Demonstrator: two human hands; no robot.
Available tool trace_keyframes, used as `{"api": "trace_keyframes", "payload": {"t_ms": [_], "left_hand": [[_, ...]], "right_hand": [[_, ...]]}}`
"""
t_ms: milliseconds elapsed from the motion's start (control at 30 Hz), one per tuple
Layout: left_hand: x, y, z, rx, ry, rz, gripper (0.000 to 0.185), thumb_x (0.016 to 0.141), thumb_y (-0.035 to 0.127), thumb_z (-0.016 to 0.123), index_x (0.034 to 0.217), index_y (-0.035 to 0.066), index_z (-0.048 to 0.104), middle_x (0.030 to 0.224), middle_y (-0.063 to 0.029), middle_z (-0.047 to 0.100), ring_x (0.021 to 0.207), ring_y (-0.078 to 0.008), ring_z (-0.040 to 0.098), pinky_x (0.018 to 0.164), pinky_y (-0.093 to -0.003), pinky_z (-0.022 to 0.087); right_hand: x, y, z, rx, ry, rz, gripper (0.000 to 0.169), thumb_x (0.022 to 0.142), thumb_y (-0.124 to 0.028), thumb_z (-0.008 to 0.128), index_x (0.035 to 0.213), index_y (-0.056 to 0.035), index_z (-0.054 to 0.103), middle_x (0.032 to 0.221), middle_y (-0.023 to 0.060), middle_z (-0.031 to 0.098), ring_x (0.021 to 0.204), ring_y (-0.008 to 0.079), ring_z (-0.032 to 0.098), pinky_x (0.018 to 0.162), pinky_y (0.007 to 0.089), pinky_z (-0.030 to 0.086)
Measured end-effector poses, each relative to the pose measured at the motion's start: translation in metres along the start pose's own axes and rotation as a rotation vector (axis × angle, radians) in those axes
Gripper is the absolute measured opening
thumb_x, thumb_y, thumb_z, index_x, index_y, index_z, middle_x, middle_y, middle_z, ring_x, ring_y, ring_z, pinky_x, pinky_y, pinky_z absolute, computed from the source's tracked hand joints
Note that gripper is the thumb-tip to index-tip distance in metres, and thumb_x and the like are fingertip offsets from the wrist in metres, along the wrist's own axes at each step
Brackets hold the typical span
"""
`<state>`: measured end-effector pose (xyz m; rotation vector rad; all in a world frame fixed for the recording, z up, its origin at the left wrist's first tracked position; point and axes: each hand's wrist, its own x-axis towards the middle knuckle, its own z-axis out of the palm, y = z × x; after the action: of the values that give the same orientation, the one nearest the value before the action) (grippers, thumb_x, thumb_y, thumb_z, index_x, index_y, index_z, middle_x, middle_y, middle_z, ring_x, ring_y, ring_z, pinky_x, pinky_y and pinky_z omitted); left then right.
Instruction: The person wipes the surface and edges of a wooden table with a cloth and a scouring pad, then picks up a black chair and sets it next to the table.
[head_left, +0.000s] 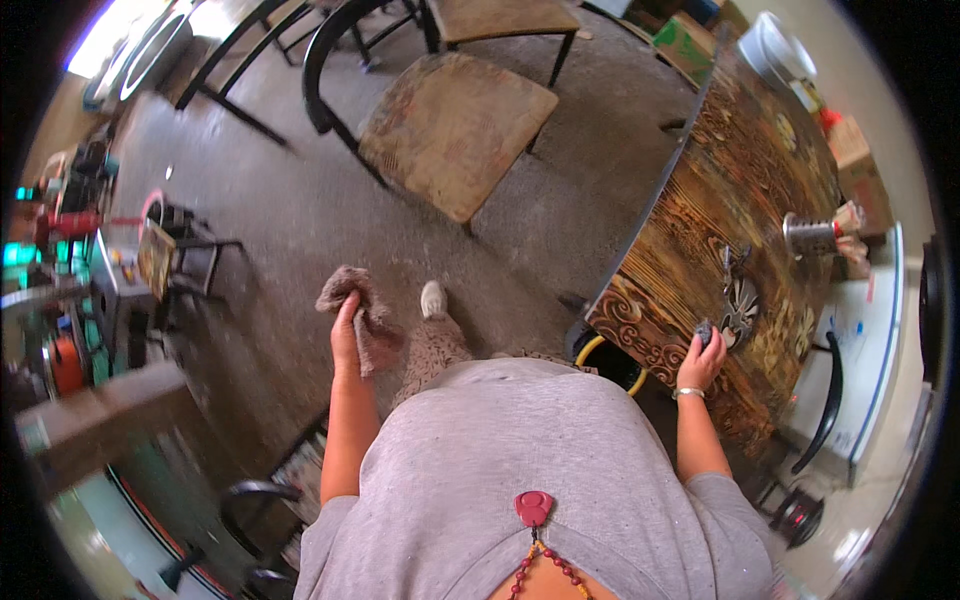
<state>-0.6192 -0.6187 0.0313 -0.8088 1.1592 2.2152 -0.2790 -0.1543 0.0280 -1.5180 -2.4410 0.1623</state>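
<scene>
My left hand (346, 330) grips a crumpled pinkish-brown cloth (375, 337), which hangs down over the floor. On the right, my right hand (702, 363) holds a small dark grey scouring pad or similar wad (703, 332) at the surface of a patterned wooden table (675, 232). Just beyond that hand, a black-and-white mask-like design (741, 311) shows on the tabletop. A perforated metal holder (808, 235) lies or stands farther along the table, with pale items at its end.
A chair with a worn seat (461, 131) stands ahead. A yellow-rimmed bucket (636, 382) is beside the table's near corner. Cardboard boxes (862, 169) and a white bucket (776, 52) are at the far right. A small stool (157, 259) stands to the left.
</scene>
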Motion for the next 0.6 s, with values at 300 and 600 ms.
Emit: {"api": "trace_keyframes", "payload": {"t_ms": [300, 600], "left_hand": [[0.148, 0.050, 0.116, 0.393, -0.198, -0.089, 0.034, 0.077, 0.022, 0.063, 0.104, 0.003, 0.054, 0.093, -0.0070, 0.058, 0.082, -0.0190, 0.056, 0.070, -0.0305, 0.046], [0.166, -0.043, 0.290, 0.458, -0.353, -0.635, 0.026, 0.080, 0.028, 0.059, 0.093, 0.006, 0.057, 0.088, -0.0118, 0.062, 0.076, -0.0287, 0.059, 0.071, -0.0458, 0.048]], "right_hand": [[-0.014, -0.095, 0.011, -0.147, 0.105, 0.381, 0.052, 0.085, -0.041, 0.052, 0.124, -0.0089, 0.041, 0.129, 0.0136, 0.035, 0.115, 0.0321, 0.039, 0.090, 0.0437, 0.038], [-0.020, -0.084, 0.008, -0.086, 0.217, 0.322, 0.051, 0.082, -0.036, 0.058, 0.121, -0.0070, 0.045, 0.125, 0.0168, 0.042, 0.113, 0.0345, 0.041, 0.093, 0.0451, 0.036]]}}
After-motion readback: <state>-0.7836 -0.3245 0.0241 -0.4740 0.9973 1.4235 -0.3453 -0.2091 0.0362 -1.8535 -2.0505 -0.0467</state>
